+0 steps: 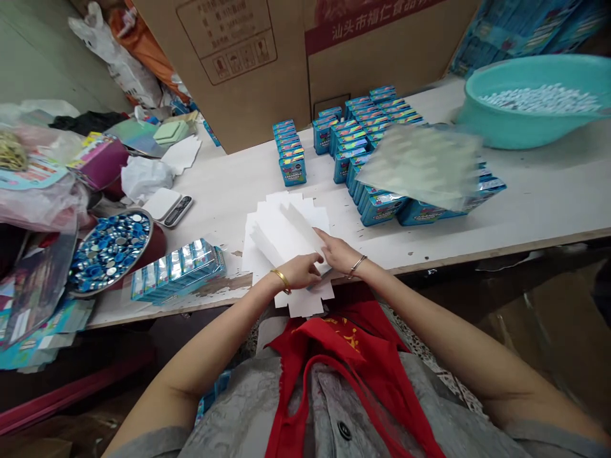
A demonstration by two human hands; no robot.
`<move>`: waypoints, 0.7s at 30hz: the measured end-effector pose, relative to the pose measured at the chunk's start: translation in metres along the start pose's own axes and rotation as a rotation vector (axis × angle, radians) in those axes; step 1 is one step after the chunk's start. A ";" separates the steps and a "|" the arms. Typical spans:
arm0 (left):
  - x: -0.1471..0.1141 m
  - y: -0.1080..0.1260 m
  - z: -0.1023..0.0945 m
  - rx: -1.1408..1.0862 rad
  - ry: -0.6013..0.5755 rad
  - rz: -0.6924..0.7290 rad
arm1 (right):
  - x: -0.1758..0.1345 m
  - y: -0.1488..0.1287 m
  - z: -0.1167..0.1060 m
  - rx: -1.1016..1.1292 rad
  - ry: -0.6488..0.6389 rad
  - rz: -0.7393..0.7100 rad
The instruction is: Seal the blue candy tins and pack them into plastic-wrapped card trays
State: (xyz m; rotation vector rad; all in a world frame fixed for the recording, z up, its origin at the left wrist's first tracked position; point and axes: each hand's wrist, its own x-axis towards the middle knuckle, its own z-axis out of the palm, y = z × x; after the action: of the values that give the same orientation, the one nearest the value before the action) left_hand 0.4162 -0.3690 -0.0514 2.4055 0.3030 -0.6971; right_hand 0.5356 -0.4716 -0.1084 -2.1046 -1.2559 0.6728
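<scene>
A white cut-out cardboard box blank (pixel 274 219) lies at the table's front edge, with a long flap partly folded up and its tabbed outline spread below. My left hand (pixel 305 270) has its fingers curled on the card's near part. My right hand (pixel 340 253) grips the right side of the folded flap, its index finger stretched along the card. Both hands are close together, almost touching. Some of the card under the fingers is hidden.
Rows of blue candy boxes (pixel 292 168) stand behind, partly covered by a blurred translucent plastic sheet (pixel 424 162). Left are a wrapped pack (pixel 179 270), a bowl of blue-wrapped pieces (pixel 150 242) and a small scale (pixel 165 205). A turquoise basin (pixel 515 124) and large cartons (pixel 267 95) stand further back.
</scene>
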 end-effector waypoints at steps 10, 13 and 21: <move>0.014 -0.055 -0.054 0.511 0.369 0.121 | -0.022 0.010 -0.023 -0.633 -0.157 -0.286; 0.019 -0.082 -0.045 0.521 0.189 0.232 | -0.029 0.007 -0.014 -0.677 -0.112 -0.312; 0.018 -0.081 -0.042 0.668 0.224 0.295 | -0.022 0.007 -0.009 -0.497 -0.056 -0.099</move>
State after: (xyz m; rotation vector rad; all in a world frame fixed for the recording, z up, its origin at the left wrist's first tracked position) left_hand 0.4189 -0.2781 -0.0731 3.0782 -0.2406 -0.4321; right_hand 0.5368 -0.4958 -0.1049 -2.4016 -1.6814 0.4043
